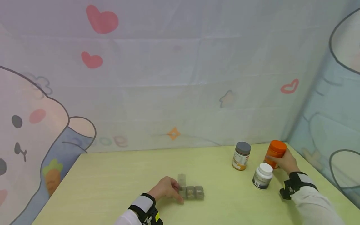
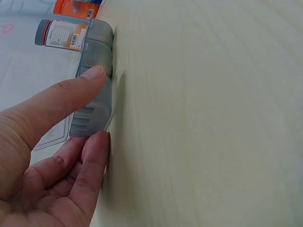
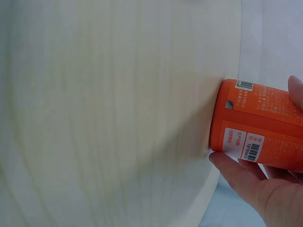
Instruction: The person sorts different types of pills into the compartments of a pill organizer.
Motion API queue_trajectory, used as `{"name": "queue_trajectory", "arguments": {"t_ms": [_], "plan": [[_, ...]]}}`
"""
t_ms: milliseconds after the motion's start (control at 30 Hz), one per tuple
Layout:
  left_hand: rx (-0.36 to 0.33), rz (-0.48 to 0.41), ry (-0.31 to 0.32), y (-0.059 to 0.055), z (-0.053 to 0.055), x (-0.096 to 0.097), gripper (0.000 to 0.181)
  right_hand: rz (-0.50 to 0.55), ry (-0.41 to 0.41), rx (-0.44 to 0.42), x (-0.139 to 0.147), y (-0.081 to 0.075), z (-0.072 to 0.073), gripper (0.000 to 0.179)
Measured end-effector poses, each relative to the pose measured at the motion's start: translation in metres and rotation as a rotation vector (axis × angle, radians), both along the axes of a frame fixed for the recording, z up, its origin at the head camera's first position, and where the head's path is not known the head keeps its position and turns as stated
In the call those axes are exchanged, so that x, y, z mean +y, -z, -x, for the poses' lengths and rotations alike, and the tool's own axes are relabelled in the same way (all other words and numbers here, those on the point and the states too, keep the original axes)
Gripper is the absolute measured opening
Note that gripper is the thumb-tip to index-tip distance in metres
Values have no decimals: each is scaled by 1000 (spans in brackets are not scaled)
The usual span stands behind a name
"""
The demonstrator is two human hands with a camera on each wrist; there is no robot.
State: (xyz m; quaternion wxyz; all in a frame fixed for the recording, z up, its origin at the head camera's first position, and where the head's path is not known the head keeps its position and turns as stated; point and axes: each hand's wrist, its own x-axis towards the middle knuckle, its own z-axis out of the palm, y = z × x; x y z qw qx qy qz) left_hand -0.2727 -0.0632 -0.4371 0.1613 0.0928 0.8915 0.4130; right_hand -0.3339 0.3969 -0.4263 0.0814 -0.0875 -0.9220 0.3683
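A small translucent grey pill organizer (image 1: 191,193) lies on the table, with the lid (image 1: 182,179) of its left compartment flipped up and back. My left hand (image 1: 168,190) holds its left end. In the left wrist view, the thumb (image 2: 80,92) presses along its near side and the curled fingers (image 2: 90,172) are at its end. Far to the right, my right hand (image 1: 285,161) grips an orange bottle (image 1: 277,150) with an orange cap. Thumb and fingers lie on opposite sides of that bottle, as the right wrist view shows, its printed label and barcode visible between them.
A white bottle (image 1: 262,176) with a white cap stands just in front of the orange one. To its left, farther back, is a grey-capped bottle (image 1: 241,156) with a white and orange label. A printed cloth (image 1: 157,78) hangs behind the pale table (image 1: 118,175).
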Motion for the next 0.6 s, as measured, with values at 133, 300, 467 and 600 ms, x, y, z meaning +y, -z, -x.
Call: {"name": "queue_trajectory", "arguments": {"t_ms": [133,300,467,600], "plan": [[8,-7,3,1,1,2,32,16,12,4,0,-1,-3,75],[12,-15,21,2,3,3,31,-30,29,32,6,5,-4,70],[25,-33,37,4,4,4,31,-33,36,164,14,5,-1,61],[29,-50,52,4,5,5,31,0,-14,334,20,-14,1,49]]}}
